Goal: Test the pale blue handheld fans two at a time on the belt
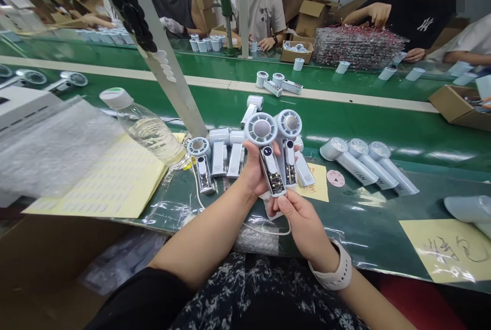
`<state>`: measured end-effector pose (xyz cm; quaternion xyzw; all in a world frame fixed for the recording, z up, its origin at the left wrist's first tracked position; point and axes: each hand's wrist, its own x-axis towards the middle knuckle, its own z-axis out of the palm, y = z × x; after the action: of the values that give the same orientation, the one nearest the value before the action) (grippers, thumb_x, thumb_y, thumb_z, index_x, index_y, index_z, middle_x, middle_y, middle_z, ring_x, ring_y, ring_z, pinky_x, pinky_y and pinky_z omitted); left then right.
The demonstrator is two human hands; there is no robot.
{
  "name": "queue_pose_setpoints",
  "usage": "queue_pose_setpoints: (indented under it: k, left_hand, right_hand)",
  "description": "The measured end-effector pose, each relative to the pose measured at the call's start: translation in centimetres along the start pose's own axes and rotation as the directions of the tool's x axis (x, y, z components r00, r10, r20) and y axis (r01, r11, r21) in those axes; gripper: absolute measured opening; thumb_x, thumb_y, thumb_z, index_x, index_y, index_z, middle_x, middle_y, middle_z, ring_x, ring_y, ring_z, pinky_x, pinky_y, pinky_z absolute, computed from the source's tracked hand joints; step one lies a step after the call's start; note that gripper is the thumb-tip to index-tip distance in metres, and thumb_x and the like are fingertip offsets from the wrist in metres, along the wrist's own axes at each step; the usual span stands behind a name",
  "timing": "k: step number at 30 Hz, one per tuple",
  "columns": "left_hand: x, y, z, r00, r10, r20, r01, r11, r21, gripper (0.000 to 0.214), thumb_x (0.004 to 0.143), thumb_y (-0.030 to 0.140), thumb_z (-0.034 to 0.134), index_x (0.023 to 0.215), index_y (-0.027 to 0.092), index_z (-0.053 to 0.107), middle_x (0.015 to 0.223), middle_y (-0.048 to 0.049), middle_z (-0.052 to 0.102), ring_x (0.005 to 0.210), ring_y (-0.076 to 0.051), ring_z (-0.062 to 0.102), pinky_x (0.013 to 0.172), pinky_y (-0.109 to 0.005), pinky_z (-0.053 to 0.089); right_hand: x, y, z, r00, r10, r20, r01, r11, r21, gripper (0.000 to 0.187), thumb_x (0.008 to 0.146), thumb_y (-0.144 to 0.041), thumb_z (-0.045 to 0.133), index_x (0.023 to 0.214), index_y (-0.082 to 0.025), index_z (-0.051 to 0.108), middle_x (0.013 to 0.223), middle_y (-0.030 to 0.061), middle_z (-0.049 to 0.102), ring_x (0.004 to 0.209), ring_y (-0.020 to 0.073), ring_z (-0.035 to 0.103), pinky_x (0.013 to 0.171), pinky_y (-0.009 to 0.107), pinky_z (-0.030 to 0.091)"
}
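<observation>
My left hand is closed around a handheld fan, its round head up and the circuit board in its handle uncovered. A second handheld fan stands just behind, with my left fingertips beside it; whether they grip it is unclear. At the base of the front fan my right hand is pinched, and a white cable runs into it. Its plug end is hidden by the fingers. Several more fans lie close by, among them an uncovered one and a closed one to the left.
A clear bottle leans at the left over yellow label sheets. Three finished-looking fans lie to the right, beyond a yellow note. A metal post rises ahead. Co-workers sit across the green conveyor.
</observation>
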<state>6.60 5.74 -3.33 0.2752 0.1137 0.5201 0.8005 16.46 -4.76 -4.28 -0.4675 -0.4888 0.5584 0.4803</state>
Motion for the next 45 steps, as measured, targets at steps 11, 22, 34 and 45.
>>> queue_pose_setpoints:
  k: [11,22,34,45]
  left_hand:
    - [-0.4,0.7,0.8,1.0,-0.013,-0.007,0.013,0.999,-0.042,0.068,0.062,0.086,0.062,0.061,0.018,0.057,0.108,-0.0092,0.072,0.115,-0.032,0.065,0.089,-0.041,0.057]
    - [-0.3,0.2,0.3,1.0,-0.015,-0.007,0.015,0.999,0.028,0.068,0.058,0.082,0.07,0.085,0.02,0.068,0.096,-0.0108,0.074,0.11,-0.037,0.067,0.09,-0.048,0.057]
    - [-1.5,-0.4,1.8,0.951,-0.262,0.165,0.267,0.964,-0.007,0.05,0.066,0.069,0.07,0.074,0.019,0.063,0.101,-0.0149,0.073,0.12,-0.041,0.062,0.098,-0.053,0.051]
    - [-1.6,0.0,0.8,0.922,-0.326,0.211,0.333,0.943,0.002,0.06,0.066,0.081,0.062,0.07,0.021,0.055,0.07,-0.0073,0.062,0.089,-0.033,0.068,0.072,-0.041,0.053]
  right_hand:
    - [0.2,0.3,-1.0,0.991,0.015,-0.135,-0.013,1.0,0.012,0.039,0.093,-0.053,0.059,0.07,-0.021,0.059,0.053,-0.0026,0.055,0.055,0.0155,0.054,0.062,0.03,0.043]
    - [-0.7,0.7,-2.0,0.984,-0.038,-0.175,0.038,0.999,-0.005,0.041,0.094,-0.05,0.057,0.065,-0.022,0.063,0.068,0.0046,0.067,0.082,0.0229,0.063,0.079,0.035,0.048]
    - [-0.9,-0.2,-5.0,0.929,-0.183,-0.322,0.067,0.937,-0.342,0.022,0.09,-0.035,0.059,0.107,-0.025,0.07,0.128,0.0107,0.062,0.125,0.03,0.053,0.102,0.048,0.045]
    - [-0.7,-1.2,-3.4,0.991,0.093,-0.091,-0.068,0.967,0.247,0.051,0.088,-0.05,0.065,0.132,-0.03,0.048,0.108,0.008,0.071,0.094,0.0256,0.068,0.079,0.038,0.056]
